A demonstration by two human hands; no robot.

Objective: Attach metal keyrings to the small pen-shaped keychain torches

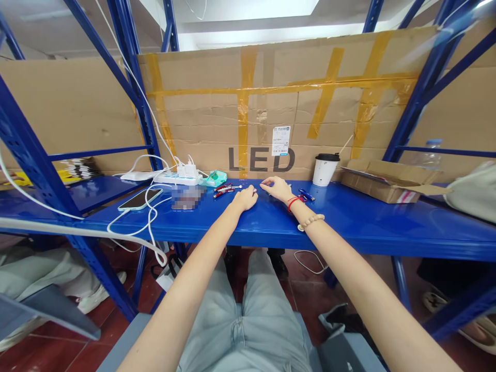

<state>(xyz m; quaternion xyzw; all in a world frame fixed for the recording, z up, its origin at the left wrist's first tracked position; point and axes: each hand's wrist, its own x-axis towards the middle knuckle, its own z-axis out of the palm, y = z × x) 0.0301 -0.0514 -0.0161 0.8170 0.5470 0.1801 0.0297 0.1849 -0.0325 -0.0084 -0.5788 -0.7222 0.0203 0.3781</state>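
My left hand rests low over the blue tabletop with its fingers curled. A small pale spot shows at its fingertips, too small to name. Just left of it lie several red pen-like pieces with silver parts. My right hand hovers over the table a short way to the right, fingers stretched toward the left hand and slightly apart, with nothing clearly in them. Behind its wrist, which wears a red cord and a beaded bracelet, lie blue pen-like pieces. The right palm is hidden.
At left are a phone, white cables, a power strip and a green packet. A lidded paper cup and an open cardboard box stand at right. Taped cardboard walls the back; blue posts frame the table.
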